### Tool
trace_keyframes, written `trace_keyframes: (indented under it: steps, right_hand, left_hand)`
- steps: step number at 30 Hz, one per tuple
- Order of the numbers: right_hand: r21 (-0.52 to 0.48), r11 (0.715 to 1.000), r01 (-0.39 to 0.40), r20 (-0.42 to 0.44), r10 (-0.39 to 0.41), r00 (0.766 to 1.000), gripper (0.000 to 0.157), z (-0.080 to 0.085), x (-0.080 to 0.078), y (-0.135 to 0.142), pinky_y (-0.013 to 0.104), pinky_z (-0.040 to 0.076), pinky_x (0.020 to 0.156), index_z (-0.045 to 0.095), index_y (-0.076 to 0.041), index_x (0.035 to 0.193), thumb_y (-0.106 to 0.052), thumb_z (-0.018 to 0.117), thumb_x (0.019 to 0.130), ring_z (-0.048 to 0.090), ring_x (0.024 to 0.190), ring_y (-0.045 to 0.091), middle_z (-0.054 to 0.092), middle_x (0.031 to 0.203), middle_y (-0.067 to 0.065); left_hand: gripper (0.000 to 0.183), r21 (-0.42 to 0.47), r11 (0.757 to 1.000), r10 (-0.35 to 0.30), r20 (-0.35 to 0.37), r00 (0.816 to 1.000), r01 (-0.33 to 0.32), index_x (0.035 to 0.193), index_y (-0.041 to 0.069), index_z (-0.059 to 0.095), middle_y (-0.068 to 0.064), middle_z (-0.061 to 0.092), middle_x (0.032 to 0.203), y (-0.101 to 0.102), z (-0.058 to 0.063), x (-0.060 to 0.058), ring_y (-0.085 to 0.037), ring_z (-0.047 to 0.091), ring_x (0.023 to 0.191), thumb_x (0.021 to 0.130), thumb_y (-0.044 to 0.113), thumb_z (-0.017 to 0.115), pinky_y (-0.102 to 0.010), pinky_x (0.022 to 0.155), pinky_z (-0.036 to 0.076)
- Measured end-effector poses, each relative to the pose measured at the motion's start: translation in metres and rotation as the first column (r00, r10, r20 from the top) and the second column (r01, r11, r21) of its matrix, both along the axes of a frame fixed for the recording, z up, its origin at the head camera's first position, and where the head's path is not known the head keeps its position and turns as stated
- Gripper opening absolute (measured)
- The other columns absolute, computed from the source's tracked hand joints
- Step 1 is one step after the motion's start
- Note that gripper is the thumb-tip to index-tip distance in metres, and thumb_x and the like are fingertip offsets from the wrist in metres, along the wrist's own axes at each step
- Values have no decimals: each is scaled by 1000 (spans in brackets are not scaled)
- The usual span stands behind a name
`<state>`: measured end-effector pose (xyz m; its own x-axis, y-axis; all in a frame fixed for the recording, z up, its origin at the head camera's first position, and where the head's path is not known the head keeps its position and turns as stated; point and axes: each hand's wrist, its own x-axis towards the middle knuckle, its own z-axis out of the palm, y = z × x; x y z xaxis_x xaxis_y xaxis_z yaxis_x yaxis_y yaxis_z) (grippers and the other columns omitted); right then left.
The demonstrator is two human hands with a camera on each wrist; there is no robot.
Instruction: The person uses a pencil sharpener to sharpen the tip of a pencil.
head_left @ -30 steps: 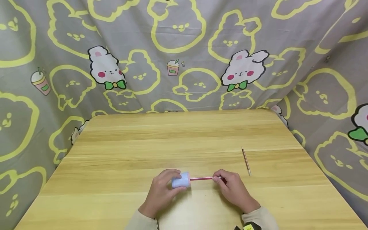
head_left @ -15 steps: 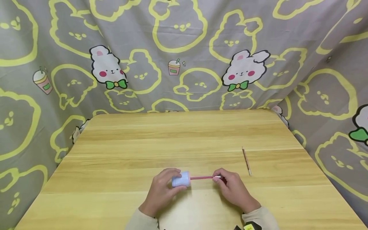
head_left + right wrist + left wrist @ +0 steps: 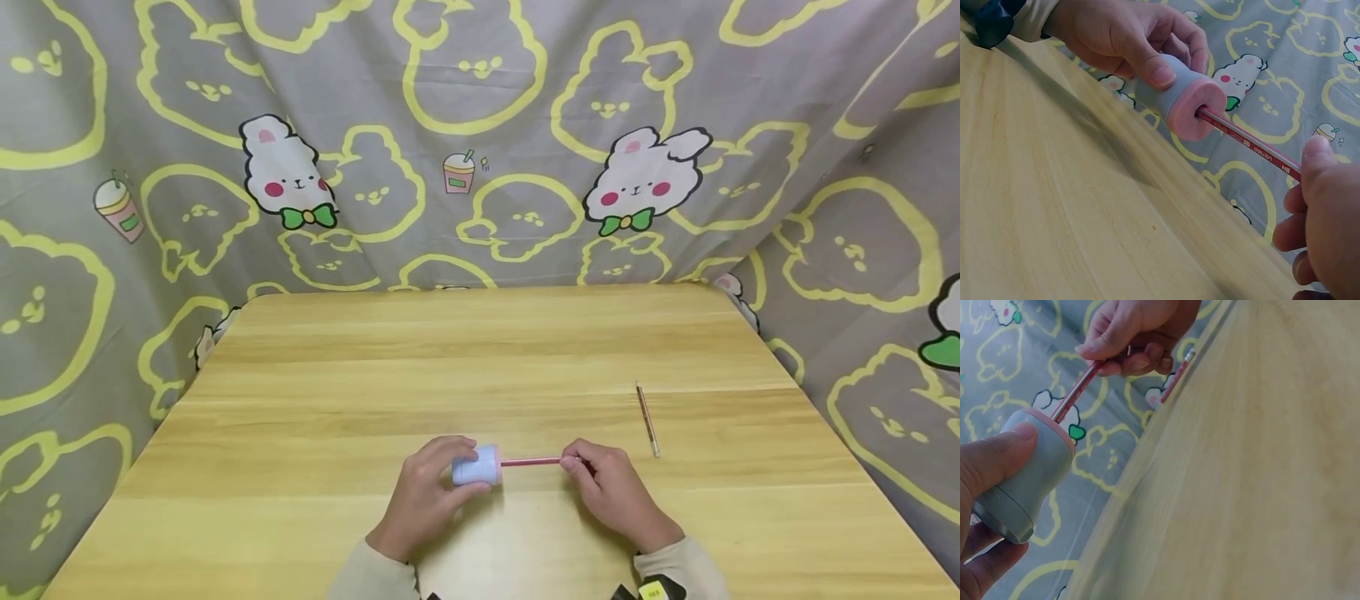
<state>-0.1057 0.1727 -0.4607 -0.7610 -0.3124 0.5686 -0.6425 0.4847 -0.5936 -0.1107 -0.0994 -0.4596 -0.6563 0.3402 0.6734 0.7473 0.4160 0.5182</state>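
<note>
My left hand (image 3: 429,492) grips a light blue pencil sharpener (image 3: 476,467) with a pink end, thumb on one side and fingers round the other. A red striped pencil (image 3: 1247,142) sticks into the hole in the sharpener's pink face (image 3: 1188,112); its inserted tip is hidden. My right hand (image 3: 617,492) pinches the pencil's other end between thumb and index finger. In the left wrist view the sharpener (image 3: 1029,469) is tilted, its pink end toward the right hand (image 3: 1141,331). Both hands are above the table.
A second pencil (image 3: 648,419) lies on the wooden table (image 3: 337,375), beyond the right hand. A grey curtain (image 3: 450,100) with yellow outlines and rabbit figures hangs behind the table and at its sides.
The right fingers have shifted round the pencil's end, as if turning it; its white end showed half a second ago and is now covered. The left hand keeps its grip on the sharpener.
</note>
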Motion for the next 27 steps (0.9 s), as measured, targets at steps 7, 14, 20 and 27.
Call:
trace_keyframes:
  steps: [7, 14, 20, 27]
  right_hand:
    - [4, 1000, -17, -21, 17, 1000, 18, -1, -1, 2, 10, 32, 41, 60, -10, 77, -1, 63, 92, 32, 55, -7, 40, 63, -18]
    - [-1, 1000, -15, 6, 15, 1000, 17, -2, 0, 1, 14, 36, 41, 61, -8, 78, 1, 61, 93, 33, 55, -7, 41, 64, -18]
    - [-23, 1000, -11, 71, 12, 997, 9, -3, 0, 1, 15, 35, 41, 62, -9, 93, -1, 63, 92, 35, 55, -5, 40, 66, -19]
    - [-9, 1000, -18, 85, 18, 996, 13, -8, 0, 2, 15, 36, 42, 58, -14, 91, -2, 63, 93, 36, 56, -4, 40, 67, -18]
  left_hand:
    - [37, 2, 1000, -7, 10, 1000, 7, 92, 6, 66, -12, 68, 103, 2, 1, -1, -24, 66, 95, 64, 14, 89, -27, 82, 57]
    - [37, -3, 1000, 5, 7, 1000, -5, 91, 5, 67, -13, 69, 102, 2, 1, 0, -25, 67, 94, 63, 14, 89, -28, 80, 58]
    - [37, -1, 1000, 6, 15, 1000, -6, 92, 5, 67, -13, 69, 103, 2, 2, 0, -25, 67, 95, 63, 13, 89, -29, 80, 58]
    - [37, -6, 1000, 11, 17, 1000, -11, 91, 5, 67, -13, 69, 102, 2, 2, 1, -24, 67, 94, 63, 14, 89, -29, 80, 58]
